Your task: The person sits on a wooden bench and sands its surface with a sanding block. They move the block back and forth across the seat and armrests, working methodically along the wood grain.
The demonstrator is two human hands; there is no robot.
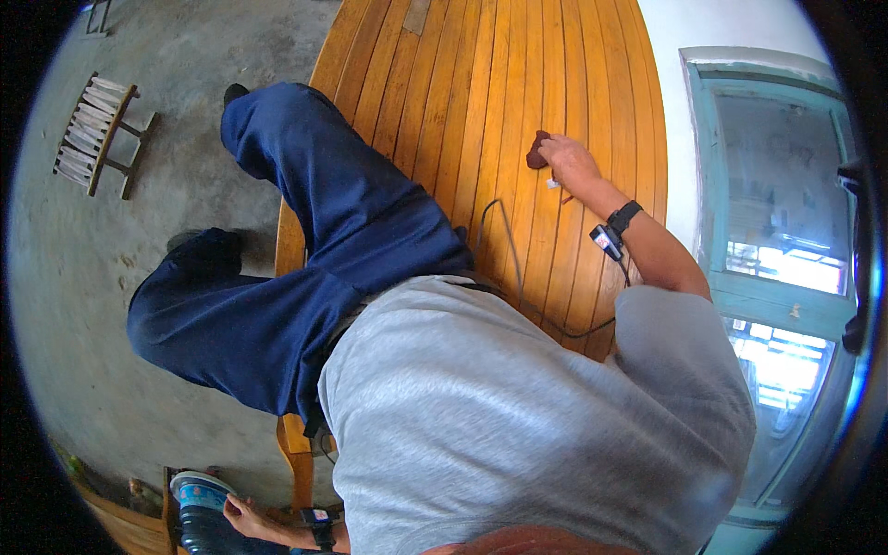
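My right hand (570, 165) reaches over a slatted wooden bench seat (444, 111), its fingers closed on a small maroon cloth item (537, 150). Just below that hand, a small white tag-like piece (552, 184) lies on the slats. Down at the lower left, my left hand (244, 519) is beside a large blue water jug (201, 510) with a pale round top. Its fingers are partly curled, and whether they touch the jug is unclear. Each wrist carries a black strap with a small device.
A dark cable (517, 263) loops across the slats from behind my body. On the concrete floor (180, 62) stands a low stool with a woven seat (94, 132). A blue-framed window (784, 187) is in the white wall at right. Wooden furniture (121, 524) stands at lower left.
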